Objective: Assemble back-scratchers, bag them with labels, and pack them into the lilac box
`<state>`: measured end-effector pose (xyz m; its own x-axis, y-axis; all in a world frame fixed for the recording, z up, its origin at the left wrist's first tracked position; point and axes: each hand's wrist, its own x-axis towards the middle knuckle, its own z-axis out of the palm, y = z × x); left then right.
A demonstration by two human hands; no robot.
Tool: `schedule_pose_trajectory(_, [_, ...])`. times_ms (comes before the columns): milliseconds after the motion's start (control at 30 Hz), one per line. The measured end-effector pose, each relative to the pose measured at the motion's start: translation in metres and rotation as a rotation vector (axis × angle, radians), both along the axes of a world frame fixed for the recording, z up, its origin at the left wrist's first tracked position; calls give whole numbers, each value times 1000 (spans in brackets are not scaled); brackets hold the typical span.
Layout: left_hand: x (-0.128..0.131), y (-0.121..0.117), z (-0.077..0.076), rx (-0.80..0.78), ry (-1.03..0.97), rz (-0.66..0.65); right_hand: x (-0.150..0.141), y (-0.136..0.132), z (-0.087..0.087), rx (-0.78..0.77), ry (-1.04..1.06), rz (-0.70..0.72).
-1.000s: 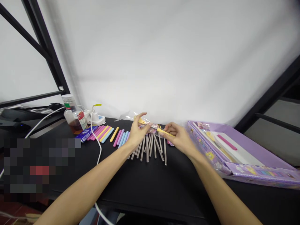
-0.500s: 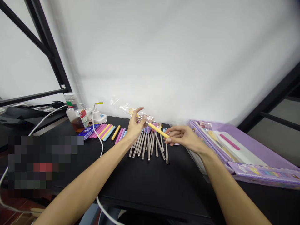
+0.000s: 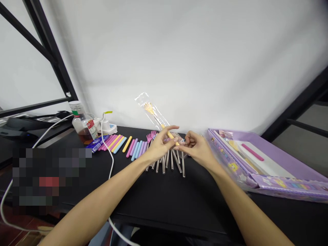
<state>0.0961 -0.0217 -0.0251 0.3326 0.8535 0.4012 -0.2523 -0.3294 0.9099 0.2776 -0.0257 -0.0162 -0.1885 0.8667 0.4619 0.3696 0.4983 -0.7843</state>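
Note:
My left hand [image 3: 162,145] is closed around a yellow back scratcher [image 3: 149,108] in a clear plastic sleeve [image 3: 143,97]; its claw head points up and left. My right hand [image 3: 197,147] is closed at the handle's lower end, fingers curled and pinching the sleeve's gathered film. Below both hands lie several metal rods [image 3: 183,167] with coloured claw heads, partly hidden by the hands. One pink claw head [image 3: 151,136] shows beside my left wrist. A row of pink, purple, yellow and blue handle grips [image 3: 138,149] lies left of my left hand.
A purple box [image 3: 289,150] holding a pink grip [image 3: 252,152] stands at the right. On the left are a jar of brown liquid [image 3: 83,126], a blue packet [image 3: 96,143], a power strip [image 3: 109,128] and a white cable [image 3: 112,160]. The wall rises behind.
The yellow handle has slid into the sleeve, and my right hand has come close to my left. The wrapped head now stands higher and more upright. More grips show beside my left wrist.

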Motion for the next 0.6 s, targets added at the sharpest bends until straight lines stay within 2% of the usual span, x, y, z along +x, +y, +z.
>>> schedule_pose_trajectory(67, [0,-1,0,39,57,14,-1,1,-2,57,-22,-62])
schedule_pose_trajectory(133, [-3,0,2,42,65,30,-2,0,-2,54,-14,-57])
schedule_pose_trajectory(267, [-10,4,7,44,63,89,-2,-3,2,-73,48,150])
schedule_pose_trajectory(333, [-11,5,8,57,102,131,-3,-4,2,-85,64,175])
schedule_pose_trajectory(533, [-10,7,3,81,191,84,-4,-4,0,37,18,-24])
schedule_pose_trajectory(600, [-11,9,2,52,184,59,0,-2,2,10,12,-6])
